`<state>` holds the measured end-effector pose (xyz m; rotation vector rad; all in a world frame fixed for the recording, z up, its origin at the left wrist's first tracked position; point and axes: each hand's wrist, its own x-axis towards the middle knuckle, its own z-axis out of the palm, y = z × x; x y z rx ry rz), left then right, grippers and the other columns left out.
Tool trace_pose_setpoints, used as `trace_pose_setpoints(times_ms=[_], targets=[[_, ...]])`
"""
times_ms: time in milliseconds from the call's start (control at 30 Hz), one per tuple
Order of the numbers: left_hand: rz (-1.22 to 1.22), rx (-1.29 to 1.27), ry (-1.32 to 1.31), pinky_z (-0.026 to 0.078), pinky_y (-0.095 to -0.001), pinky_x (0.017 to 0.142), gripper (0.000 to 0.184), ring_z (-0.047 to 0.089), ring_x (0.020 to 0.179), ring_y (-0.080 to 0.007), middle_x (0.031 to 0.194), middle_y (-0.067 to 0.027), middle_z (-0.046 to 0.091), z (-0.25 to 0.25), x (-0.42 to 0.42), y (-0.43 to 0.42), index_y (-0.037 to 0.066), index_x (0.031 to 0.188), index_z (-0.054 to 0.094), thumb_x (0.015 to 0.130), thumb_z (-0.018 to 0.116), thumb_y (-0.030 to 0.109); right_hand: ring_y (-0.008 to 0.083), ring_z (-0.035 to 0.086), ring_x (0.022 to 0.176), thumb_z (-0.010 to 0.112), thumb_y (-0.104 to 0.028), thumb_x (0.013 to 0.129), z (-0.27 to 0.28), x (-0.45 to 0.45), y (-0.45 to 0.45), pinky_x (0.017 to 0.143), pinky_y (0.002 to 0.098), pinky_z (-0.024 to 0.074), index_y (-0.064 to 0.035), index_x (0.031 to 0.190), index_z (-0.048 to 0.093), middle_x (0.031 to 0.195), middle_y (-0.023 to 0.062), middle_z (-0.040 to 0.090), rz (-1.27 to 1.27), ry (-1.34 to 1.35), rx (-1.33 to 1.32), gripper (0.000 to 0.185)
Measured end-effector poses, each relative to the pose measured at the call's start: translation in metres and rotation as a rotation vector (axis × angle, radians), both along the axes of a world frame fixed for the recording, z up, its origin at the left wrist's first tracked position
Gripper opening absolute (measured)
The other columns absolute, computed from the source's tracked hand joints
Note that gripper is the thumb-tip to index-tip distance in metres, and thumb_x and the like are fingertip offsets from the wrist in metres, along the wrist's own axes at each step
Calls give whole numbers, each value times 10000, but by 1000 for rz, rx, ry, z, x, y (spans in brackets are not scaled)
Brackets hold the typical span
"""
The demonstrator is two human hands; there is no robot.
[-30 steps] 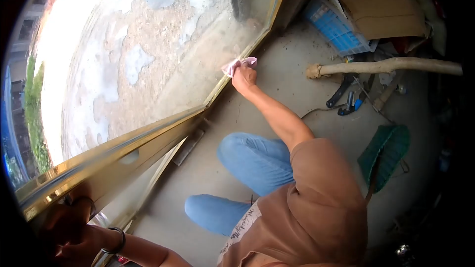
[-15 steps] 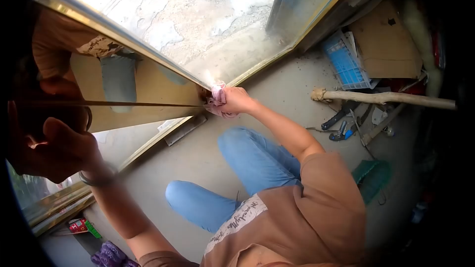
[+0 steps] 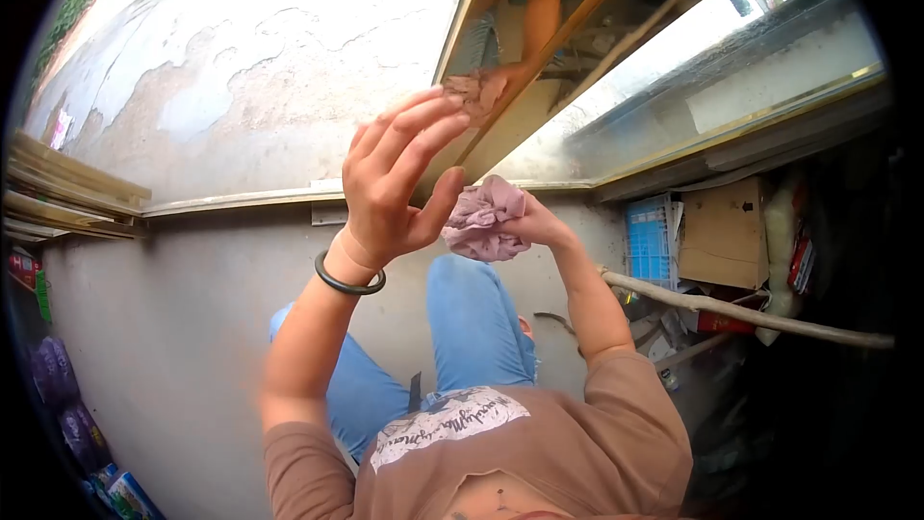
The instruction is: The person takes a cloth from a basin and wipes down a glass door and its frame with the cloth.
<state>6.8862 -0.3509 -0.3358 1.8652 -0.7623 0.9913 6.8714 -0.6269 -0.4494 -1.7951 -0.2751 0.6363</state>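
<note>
My left hand (image 3: 397, 178), with a dark bangle (image 3: 348, 279) on its wrist, is raised with fingers stretched and thumb apart. Its fingertips overlap the near edge of a dark, reflective glass door (image 3: 500, 48) with a gold-coloured frame; whether they touch it I cannot tell. Bunched in my right hand (image 3: 535, 224) is a crumpled pink cloth (image 3: 486, 220), just right of my left thumb and below the door's lower end. The cloth hides most of the right fingers. A mirrored arm shows in the glass.
A sill track (image 3: 231, 202) runs along the floor's edge. On the right are a blue plastic crate (image 3: 650, 241), a cardboard box (image 3: 724, 231) and a long wooden stick (image 3: 741, 310). Stacked frame bars (image 3: 72, 195) and purple packages (image 3: 58, 371) lie left.
The glass door has swung over to the right in view as my head turned. My left hand has come from the far left to the middle; the cloth in my right hand has left the door's corner.
</note>
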Motion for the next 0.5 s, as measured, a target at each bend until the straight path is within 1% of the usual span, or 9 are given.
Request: trace_pose_setpoints(times_ms=[33,67,100,200,267,300,400,467,500], targets=[[-40,43,207,515,-368,841,254,682,1060,-290,1161,-89,710,-32,-15,5,77,1091,717,841,715,122,172,589,1230,787,-100,839,10,1,7,1064,348,464,-19,1399,547,1340,79,632,-2,-11,43,614],[-143,-67,415,533,-348,791,209,695,989,-298,1141,-103,711,-72,-25,7,49,1058,715,853,719,87,162,585,1234,784,-65,842,19,1,14,1074,349,459,-20,1400,548,1340,72,632,-2,-20,82,608],[-147,-187,443,535,-319,743,138,701,883,-258,1058,-107,723,-104,-33,10,22,1027,720,904,688,76,231,620,1192,800,-47,779,35,1,29,1033,376,483,-59,1392,589,1261,102,677,-55,-257,-143,648],[57,-441,644,529,-288,740,121,695,836,-201,966,-93,731,-159,-42,38,-1,990,726,958,646,84,278,630,1112,793,-121,693,79,22,53,954,368,497,-144,1318,672,1178,102,707,126,-1191,-584,637],[186,-511,655,523,-275,749,165,683,834,-162,917,-83,730,-167,-42,62,-8,989,729,997,609,104,274,625,1057,782,-167,657,112,31,76,933,380,490,-198,1245,728,1138,70,714,82,-1610,-575,591],[224,-515,669,525,-277,748,171,686,831,-165,926,-86,730,-168,-42,75,-12,990,727,999,606,109,243,622,1076,768,-198,690,110,37,79,944,393,485,-236,1155,772,1136,38,717,45,-1751,-636,467],[238,-697,700,522,-275,799,220,681,851,-146,927,-64,732,-160,-50,109,-14,1006,716,1034,572,149,227,621,1089,750,-259,728,55,65,66,973,419,471,-240,1108,781,1175,7,710,116,-1964,-602,381],[306,-736,693,520,-281,817,240,675,865,-144,932,-59,729,-147,-61,126,-13,1013,710,1047,550,163,212,613,1121,743,-290,756,-20,75,45,1060,438,419,-244,1045,774,1240,-26,696,181,-1860,-565,294],[337,-751,696,520,-284,826,251,672,872,-143,935,-56,727,-143,-69,132,-12,1017,707,1054,539,170,209,588,1198,731,-313,792,-46,78,48,1147,448,341,-225,990,756,1286,-54,684,234,-1825,-508,218]])
